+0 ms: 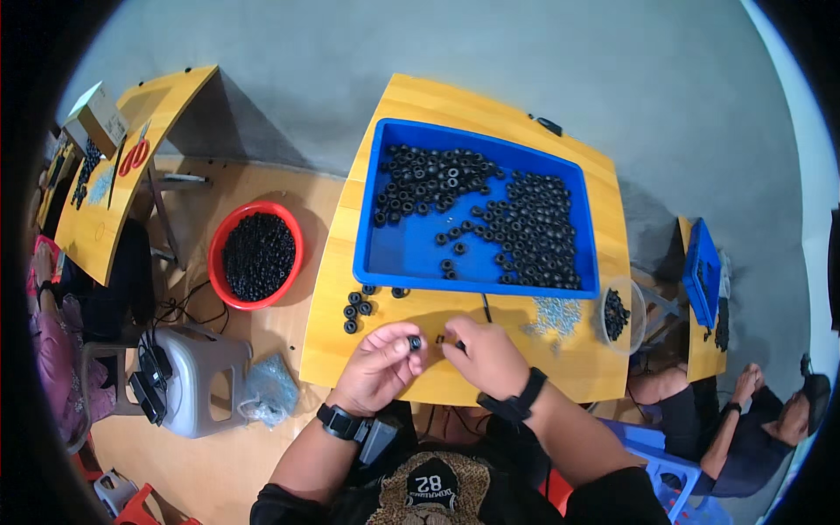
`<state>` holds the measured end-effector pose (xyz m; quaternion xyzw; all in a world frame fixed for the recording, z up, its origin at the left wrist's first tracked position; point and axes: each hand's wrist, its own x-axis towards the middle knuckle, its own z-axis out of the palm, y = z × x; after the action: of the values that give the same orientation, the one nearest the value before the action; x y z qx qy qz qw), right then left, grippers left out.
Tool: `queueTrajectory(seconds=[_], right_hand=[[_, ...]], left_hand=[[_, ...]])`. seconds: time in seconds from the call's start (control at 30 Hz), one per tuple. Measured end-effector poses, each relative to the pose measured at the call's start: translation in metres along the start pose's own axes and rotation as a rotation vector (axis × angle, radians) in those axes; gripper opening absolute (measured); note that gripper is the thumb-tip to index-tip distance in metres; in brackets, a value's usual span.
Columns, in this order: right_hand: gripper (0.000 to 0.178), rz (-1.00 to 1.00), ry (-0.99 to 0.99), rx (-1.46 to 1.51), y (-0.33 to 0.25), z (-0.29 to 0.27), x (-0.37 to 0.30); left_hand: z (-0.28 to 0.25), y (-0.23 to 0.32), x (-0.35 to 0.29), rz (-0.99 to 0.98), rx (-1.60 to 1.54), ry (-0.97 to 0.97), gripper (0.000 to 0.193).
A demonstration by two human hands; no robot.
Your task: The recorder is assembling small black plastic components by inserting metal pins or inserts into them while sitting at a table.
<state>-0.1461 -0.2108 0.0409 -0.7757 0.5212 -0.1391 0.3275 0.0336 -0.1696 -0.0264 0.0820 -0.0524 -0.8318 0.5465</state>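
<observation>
My left hand (pixel 378 367) pinches a small round black plastic part (pixel 414 343) with a hole in it, between thumb and fingers. Close by on the right, my right hand (pixel 492 360) is closed on a small dark piece (pixel 460 346), whose kind I cannot make out. Both hands are above the near edge of a yellow wooden table (pixel 337 350). Several similar black parts (pixel 354 311) lie left of my hands. Beyond them, a blue tray (pixel 402 254) holds many more. Small silvery pieces (pixel 557 315), maybe screws, are heaped on the right.
A clear bowl (pixel 637 319) with black pieces sits at the table's right edge. On the floor to the left are a red basin (pixel 299 254) full of black parts, a grey stool (pixel 206 376) and a plastic bag (pixel 269 391). People sit at other tables on both sides.
</observation>
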Motion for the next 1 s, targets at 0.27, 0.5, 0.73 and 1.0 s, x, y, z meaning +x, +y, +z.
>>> queueTrajectory(seconds=[0.27,0.5,0.73,1.0], right_hand=[[0.017,0.021,0.143,0.038,0.016,0.024,-0.004],[0.018,-0.034,0.193,-0.011,0.02,0.025,-0.002],[0.02,-0.046,0.219,-0.003,0.022,0.021,0.005],[0.021,-0.084,0.298,-0.038,0.022,0.024,0.009]], left_hand=[[0.028,-0.035,0.012,0.41,0.275,0.247,0.023],[0.026,-0.059,0.035,0.529,0.284,0.336,0.023],[0.018,-0.061,0.042,0.545,0.357,0.356,0.022],[0.018,-0.055,0.041,0.489,0.413,0.338,0.021]])
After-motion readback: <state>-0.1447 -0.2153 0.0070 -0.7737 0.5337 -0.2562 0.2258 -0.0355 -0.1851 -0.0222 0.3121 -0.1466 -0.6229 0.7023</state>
